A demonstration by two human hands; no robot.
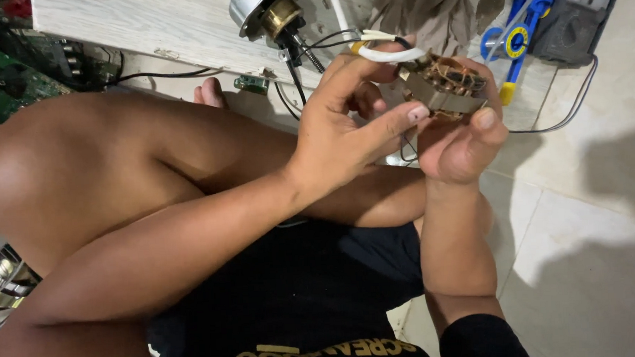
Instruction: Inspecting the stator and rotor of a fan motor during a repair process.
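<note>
The right hand [462, 147] cradles a small motor stator [445, 87] — a grey metal core wound with copper wire — its fingers curled round the underside and the thumb pressed against the near edge. The left hand [344, 131] reaches across to the same stator, loosely open: the index finger lies along its near face and the other fingers reach behind it, where a white-sleeved wire [390, 54] loops out of the windings. Whether those fingers pinch the wire is hard to say. Beyond the stator, a metal motor housing with a brass bushing [267, 15] rests on the edge of a pale wooden board [147, 25]. Right of the stator lies a blue tool [522, 34] on the tiled floor [590, 209]; far left of it, a green circuit board [6, 81].
</note>
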